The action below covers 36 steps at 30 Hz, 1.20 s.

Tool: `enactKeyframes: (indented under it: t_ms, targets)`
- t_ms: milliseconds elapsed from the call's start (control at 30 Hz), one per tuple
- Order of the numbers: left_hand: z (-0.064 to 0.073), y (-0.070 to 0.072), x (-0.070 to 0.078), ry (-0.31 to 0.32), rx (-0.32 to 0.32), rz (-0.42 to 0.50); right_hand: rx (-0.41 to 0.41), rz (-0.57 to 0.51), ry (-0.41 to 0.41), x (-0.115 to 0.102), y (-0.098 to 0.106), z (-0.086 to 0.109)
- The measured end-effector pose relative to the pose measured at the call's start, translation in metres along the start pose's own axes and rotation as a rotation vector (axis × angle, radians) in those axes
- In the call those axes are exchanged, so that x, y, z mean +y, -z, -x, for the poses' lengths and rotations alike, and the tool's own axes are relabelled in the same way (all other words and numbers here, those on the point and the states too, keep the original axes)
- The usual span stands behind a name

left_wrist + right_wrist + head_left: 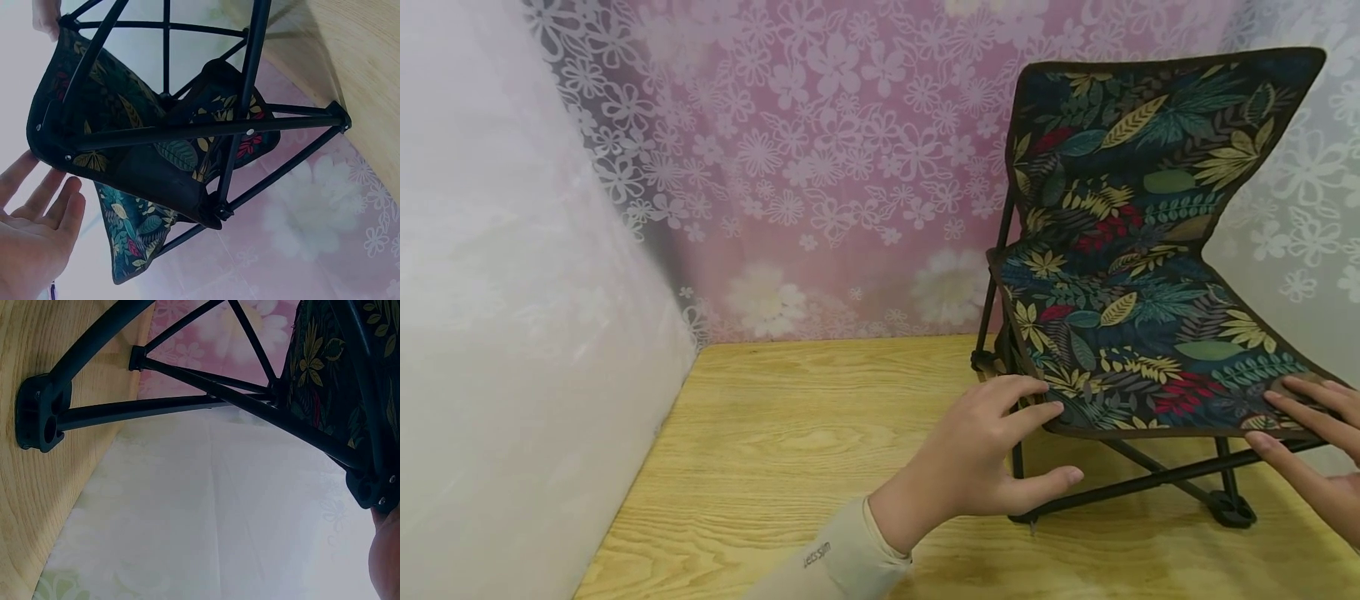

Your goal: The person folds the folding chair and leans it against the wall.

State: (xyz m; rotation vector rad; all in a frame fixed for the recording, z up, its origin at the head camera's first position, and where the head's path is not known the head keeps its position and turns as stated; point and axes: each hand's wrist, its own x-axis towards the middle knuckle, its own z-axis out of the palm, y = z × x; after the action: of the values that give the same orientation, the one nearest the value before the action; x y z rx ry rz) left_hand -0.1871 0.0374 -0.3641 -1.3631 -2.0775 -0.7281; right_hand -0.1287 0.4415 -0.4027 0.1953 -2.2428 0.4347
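A folding chair [1120, 300] with dark leaf-print fabric and a black tube frame stands unfolded at the right of the head view. My left hand [970, 454] is at the seat's front left corner, fingertips on the fabric edge and thumb held apart below it. In the left wrist view the loosely bent fingers of that left hand [37, 237] reach the corner of the seat from outside. Fingers of my right hand [1333, 492] lie spread over the seat's front right edge. Only a small part of the right hand [386, 550] shows in the right wrist view, beside a corner joint.
The chair's black feet [1231, 510] stand on a wood-grain surface [790, 433]. Behind hangs a pink curtain [835, 167] with white flowers. A pale sheet [512, 292] borders the left side. Crossed tubes [237, 403] run beneath the seat.
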Motion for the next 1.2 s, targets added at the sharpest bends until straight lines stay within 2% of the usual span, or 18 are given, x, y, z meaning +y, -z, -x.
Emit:
enactKeyframes:
  t_ms: [367,667,967,1100,1200]
  targets:
    - [-0.014,-0.011,0.005,-0.060,-0.045,0.006,0.011,-0.006,0.002,-0.001,-0.001,0.001]
    - [-0.020,-0.021,0.007,-0.088,-0.118,-0.158,0.026,-0.017,0.030,-0.002,-0.004,0.000]
    - [-0.026,-0.027,0.008,-0.099,-0.191,-0.273,0.011,0.015,0.025,-0.006,0.001,0.000]
    - [-0.027,-0.030,0.009,-0.092,-0.203,-0.320,0.005,0.020,0.019,-0.007,0.001,0.000]
    - [-0.028,-0.033,0.009,-0.090,-0.187,-0.333,0.012,0.025,0.020,-0.007,0.001,-0.001]
